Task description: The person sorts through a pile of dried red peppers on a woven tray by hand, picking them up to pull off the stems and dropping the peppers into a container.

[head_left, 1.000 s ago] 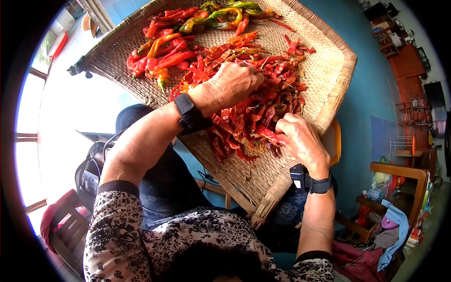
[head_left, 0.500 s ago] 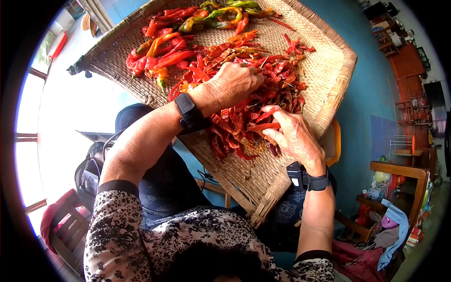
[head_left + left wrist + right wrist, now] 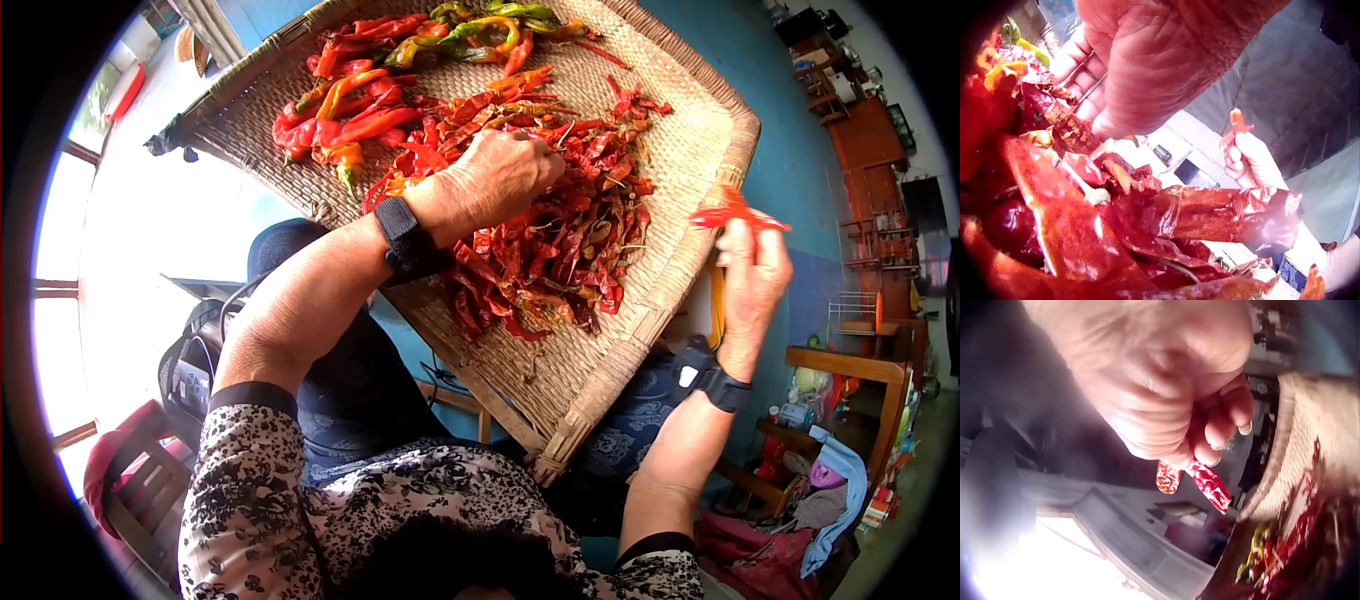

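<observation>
A heap of dried red chili peppers [image 3: 560, 240] lies on a woven tray [image 3: 690, 130]. My left hand [image 3: 495, 175] rests on the heap, its fingers bent down among the peppers. Seen from the left wrist, the inner sides of its fingers [image 3: 1088, 84] lie loosely beside a thin stem. Past the tray's right edge, my right hand [image 3: 755, 285] is raised and pinches dried red chili peppers [image 3: 735, 216] by the fingertips. Two wrinkled ends of those peppers [image 3: 1210, 484] stick out below the thumb in the right wrist view.
Fresher, glossy red chilies [image 3: 365, 125] and green-yellow ones [image 3: 480, 40] lie toward the tray's far left. A yellow-rimmed container [image 3: 717, 305] stands beside the tray's right edge. A wooden chair [image 3: 850, 360] with cloths is at lower right.
My right hand has picked up chili peppers from the near side of the heap and carried them up and right, past the tray's edge. The left hand stays in place.
</observation>
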Demonstrator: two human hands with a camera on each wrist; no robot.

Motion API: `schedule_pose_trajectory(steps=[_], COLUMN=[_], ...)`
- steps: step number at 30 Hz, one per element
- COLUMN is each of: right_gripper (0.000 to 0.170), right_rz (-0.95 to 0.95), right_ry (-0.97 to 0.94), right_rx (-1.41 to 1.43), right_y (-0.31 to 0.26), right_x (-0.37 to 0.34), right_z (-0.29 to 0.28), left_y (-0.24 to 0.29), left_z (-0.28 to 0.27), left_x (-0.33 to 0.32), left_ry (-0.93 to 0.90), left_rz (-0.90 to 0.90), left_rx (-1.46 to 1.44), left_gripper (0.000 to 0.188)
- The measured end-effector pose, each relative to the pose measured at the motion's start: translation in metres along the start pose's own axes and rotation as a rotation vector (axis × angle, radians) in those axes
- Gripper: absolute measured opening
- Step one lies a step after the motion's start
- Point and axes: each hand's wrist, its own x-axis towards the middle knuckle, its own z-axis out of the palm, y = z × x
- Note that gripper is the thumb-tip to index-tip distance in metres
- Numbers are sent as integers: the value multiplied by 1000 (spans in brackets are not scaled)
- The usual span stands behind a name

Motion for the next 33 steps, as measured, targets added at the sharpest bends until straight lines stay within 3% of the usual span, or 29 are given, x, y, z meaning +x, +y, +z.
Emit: schedule_pose_trajectory(steps=[5,7,8,11,12,13,15,17,19,21,23,25,28,30,31,33], right_gripper=[26,25,32,40,37,37,34,32,30,27,22,17,17,20,25,32], right_rz=[62,231,111,98,149,149,38,102,25,51,-89,-156,-72,-231,-267,-433], right_ry=[98,-73,9,120,89,88,4,-37,32,44,23,-27,-454,-603,-676,-617], right_rx=[-390,-786,-923,-1062,-881,-879,-596,-748,-1005,-1045,-481,-318,26,16,-4,-89], right_y=[55,60,70,75,66,57,40,37,46,45,41,9,-32,-42,-51,-46], right_x=[11,7,0,1,3,4,4,4,7,11,10,1,-25,-37,-39,-39], right_z=[-51,-54,-51,-45,-43,-39,-29,-28,-29,-27,-18,13,55,80,84,92], left_y=[-6,-9,-9,-6,-5,-6,-7,-7,-7,-8,-7,-7,-6,-4,-4,-4], left_z=[-8,-3,-2,-3,-5,-5,-4,-6,-7,-9,-10,-8,-5,-6,-5,-3], left_x=[5,5,5,6,6,6,4,4,4,4,5,4,5,6,6,5], left_ry=[23,32,42,21,-12,-13,34,21,10,47,46,44,62,-41,-43,-2], left_rz=[-67,-65,-61,-67,-83,-84,-49,-59,-72,-49,-53,-51,-23,-74,-72,-59], left_rx=[-2,11,7,7,18,19,-2,7,15,19,31,41,31,37,36,7], left_gripper=[7,9,9,8,8,8,8,8,8,9,10,10,11,12,12,12])
